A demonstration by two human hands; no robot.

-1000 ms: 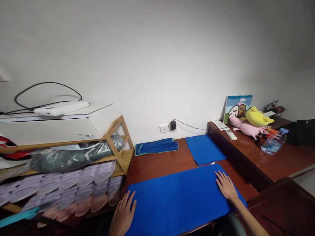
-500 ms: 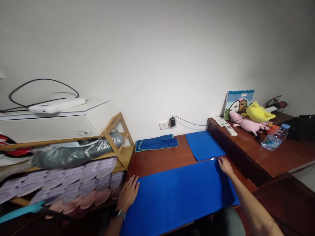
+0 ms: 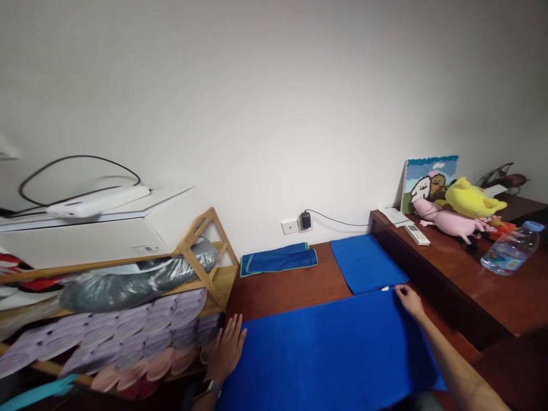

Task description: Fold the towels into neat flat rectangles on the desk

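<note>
A large blue cloth (image 3: 325,348) lies spread flat on the brown wooden table in front of me. My left hand (image 3: 228,348), with its fingers stretched out, rests on the cloth's left edge. At the far right corner, my right hand (image 3: 410,299) has its fingertips pinched on the cloth's edge, beside a small white tag (image 3: 386,289). A smaller folded blue cloth (image 3: 368,262) lies just beyond that corner. Further left, near the wall, is a folded blue cloth with green edging (image 3: 278,260).
To the left, a wooden rack (image 3: 214,245) holds lilac and pink slippers (image 3: 162,319) and a white box (image 3: 85,240). A raised brown surface on the right carries a remote control (image 3: 416,234), plush toys (image 3: 473,200) and a plastic bottle (image 3: 511,251). A black charger (image 3: 305,219) sits in the wall socket.
The view has shifted slightly, so everything sits lower, with the right side further right. My right fingers have drawn together at the cloth's corner. My left hand stays at the left edge.
</note>
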